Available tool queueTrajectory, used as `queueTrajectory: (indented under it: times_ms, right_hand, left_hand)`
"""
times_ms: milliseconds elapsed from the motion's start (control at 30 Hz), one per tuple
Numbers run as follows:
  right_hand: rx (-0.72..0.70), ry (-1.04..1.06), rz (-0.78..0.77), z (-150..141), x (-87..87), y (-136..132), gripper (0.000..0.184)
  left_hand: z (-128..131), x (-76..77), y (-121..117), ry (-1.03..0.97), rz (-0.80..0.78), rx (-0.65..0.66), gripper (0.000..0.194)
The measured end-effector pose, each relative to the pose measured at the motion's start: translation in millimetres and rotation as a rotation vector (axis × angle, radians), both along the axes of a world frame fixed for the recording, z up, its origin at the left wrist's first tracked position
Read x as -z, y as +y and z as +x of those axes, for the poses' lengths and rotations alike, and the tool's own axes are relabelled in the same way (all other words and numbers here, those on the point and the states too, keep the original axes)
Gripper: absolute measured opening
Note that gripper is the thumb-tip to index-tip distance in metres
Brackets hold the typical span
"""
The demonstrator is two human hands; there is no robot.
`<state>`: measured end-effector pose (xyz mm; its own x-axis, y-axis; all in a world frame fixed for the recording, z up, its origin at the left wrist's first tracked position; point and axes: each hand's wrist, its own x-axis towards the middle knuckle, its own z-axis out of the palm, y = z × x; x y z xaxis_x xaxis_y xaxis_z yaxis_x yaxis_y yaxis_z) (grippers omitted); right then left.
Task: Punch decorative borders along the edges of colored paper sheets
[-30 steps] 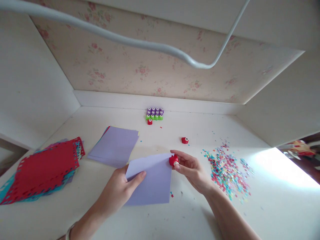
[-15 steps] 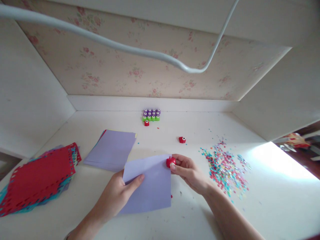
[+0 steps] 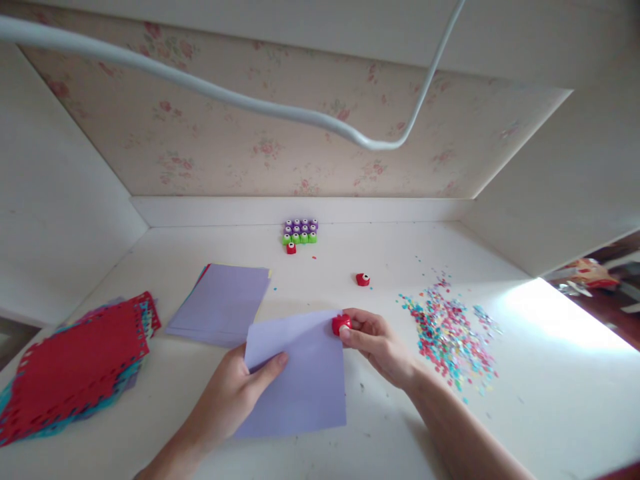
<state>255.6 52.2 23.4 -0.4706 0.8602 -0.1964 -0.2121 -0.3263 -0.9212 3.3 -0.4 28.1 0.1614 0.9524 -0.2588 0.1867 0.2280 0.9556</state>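
Note:
A lilac sheet of paper (image 3: 305,380) is held above the white table by my left hand (image 3: 243,387), thumb on top and fingers behind the left edge. My right hand (image 3: 377,343) pinches a small red craft punch (image 3: 341,325), which sits over the sheet's upper right corner. Most of the right fingers are behind the punch, with the thumb pressed on its front. Beyond the hands, another red punch (image 3: 363,280) lies on its side on the table.
Left of the sheet lies a stack of lilac paper (image 3: 225,300), with red punched sheets (image 3: 80,360) farther left. Purple and green punches (image 3: 300,230) stand in rows at the back, beside a red punch (image 3: 291,249). Confetti (image 3: 453,333) is heaped at right. A white cable (image 3: 250,103) hangs above.
The sheet's lower right corner has shifted slightly down and right. Both hands keep their grips, and the punch stays at the same corner. The camera view has tilted slightly.

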Motion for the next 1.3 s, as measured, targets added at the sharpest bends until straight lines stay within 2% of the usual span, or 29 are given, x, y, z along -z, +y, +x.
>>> queueTrajectory:
  times_ms: [467,667,867,1300]
  right_hand:
    - [0.094,-0.061,0.091,-6.2,0.5,-3.6,0.02]
    - [0.083,-0.055,0.087,-6.8,-2.5,-6.1,0.02]
    - [0.139,-0.054,0.092,-8.1,-2.8,-8.0,0.017]
    - [0.134,-0.05,0.113,-7.1,-3.3,-9.7,0.015]
  left_hand:
    - [2.8,0.3,0.1,-0.023,-0.014,0.012,0.047]
    - [2.6,2.4,0.6,-0.04,-0.02,0.018,0.047]
    - [4.3,5.0,-1.9,-0.039,-0.015,0.026,0.044]
    - [6.1,2.0,-0.7,-0.041,-0.023,0.014,0.045]
